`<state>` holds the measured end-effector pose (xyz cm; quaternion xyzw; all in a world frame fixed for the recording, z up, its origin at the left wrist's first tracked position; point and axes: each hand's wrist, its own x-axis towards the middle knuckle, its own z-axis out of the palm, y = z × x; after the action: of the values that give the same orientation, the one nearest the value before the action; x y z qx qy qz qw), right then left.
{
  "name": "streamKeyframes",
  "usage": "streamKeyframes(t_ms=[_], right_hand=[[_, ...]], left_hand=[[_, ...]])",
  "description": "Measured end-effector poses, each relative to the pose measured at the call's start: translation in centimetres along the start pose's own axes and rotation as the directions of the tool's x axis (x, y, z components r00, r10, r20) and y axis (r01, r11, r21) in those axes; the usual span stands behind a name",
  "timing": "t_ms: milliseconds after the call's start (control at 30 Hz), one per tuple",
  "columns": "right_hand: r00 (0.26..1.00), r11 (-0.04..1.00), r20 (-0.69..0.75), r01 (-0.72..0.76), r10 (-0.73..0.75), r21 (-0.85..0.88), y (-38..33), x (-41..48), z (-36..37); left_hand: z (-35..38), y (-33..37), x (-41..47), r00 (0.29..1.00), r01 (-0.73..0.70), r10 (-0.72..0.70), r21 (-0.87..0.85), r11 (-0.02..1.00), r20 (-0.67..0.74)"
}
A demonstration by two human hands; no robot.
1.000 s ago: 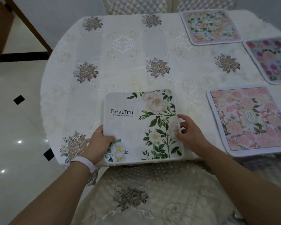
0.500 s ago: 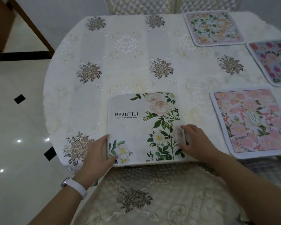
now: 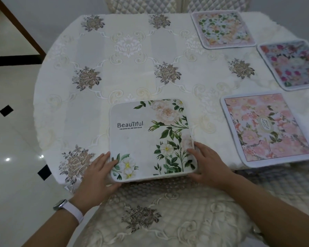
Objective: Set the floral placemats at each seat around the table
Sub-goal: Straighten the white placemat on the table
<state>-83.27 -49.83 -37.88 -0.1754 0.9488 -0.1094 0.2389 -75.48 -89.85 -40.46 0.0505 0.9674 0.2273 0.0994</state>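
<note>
Hands on the white placemat [image 3: 146, 139], the one printed "BeauTiful" with green leaves and pale roses. It lies flat at the near edge of the table [image 3: 43, 107], in front of the near chair cushion [image 3: 159, 220], with its near border right at the rim.

Left hand [image 3: 98, 173]: fingers fairly straight, laid against the mat's left edge and near-left corner, fingertips on the printed face, thumb along the near border. Right hand [image 3: 207, 163]: same at the near-right corner, fingers flat on the right margin. Neither is clenched; both lie loose and flat, pressing on the mat. Cannot tell whether either thumb is tucked under the border. White watch band [image 3: 73, 211] on the left wrist.

Other mats, all flat on the table:
- pink placemat [image 3: 266, 127], right of the white one at the near edge, apart from it
- dark-flowered placemat [image 3: 292, 63], further back at the right, cut by the frame
- green-and-peach placemat [image 3: 221, 29], far side, right of centre

Cream embroidered tablecloth [image 3: 128, 45] with grey-brown rose motifs covers the top. Two quilted chair backs [image 3: 141, 4] stand behind the far edge. Glossy white floor [image 3: 11, 139] with black insets to the left.
</note>
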Motion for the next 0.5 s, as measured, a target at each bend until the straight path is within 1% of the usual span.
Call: streamKeyframes(t_ms=[167, 500], right_hand=[[1.0, 1.0, -0.012, 0.006, -0.006, 0.007, -0.1, -0.2, -0.2], [1.0, 1.0, -0.026, -0.006, 0.006, 0.02, -0.1, -0.4, 0.1]], left_hand=[[0.1, -0.1, -0.1, 1.0, 0.002, -0.001, -0.019, 1.0, 0.008], [-0.1, -1.2, 0.0, 1.0, 0.009, -0.009, -0.167, 0.986, 0.001]])
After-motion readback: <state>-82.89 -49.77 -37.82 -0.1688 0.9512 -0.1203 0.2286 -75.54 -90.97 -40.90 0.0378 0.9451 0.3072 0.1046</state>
